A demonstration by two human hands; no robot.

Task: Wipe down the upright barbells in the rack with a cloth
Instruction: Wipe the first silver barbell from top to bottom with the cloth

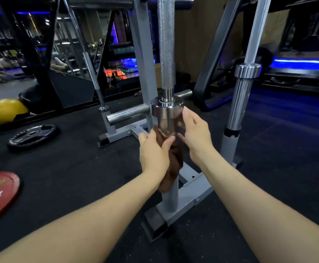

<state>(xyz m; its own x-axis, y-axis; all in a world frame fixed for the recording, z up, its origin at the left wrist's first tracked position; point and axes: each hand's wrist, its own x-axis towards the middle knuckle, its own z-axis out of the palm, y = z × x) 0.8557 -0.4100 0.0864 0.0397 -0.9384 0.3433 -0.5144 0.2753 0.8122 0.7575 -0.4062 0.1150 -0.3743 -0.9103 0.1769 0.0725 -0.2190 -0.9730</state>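
We found our left hand (153, 149) grasping the brown cloth (171, 168) against the central barbell (166, 54) sleeve; right hand (194, 133), at three o'clock, apparently released, fingers resting there.

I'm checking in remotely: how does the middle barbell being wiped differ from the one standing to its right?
The middle barbell stands straight up; the right barbell leans. The middle barbell's shaft shows rough knurling, the right barbell's looks smooth. The middle barbell's sleeve has the brown cloth against it, gripped by the left hand, with the right hand beside it; the right barbell is untouched. Both are chrome and stand in grey rack tubes.
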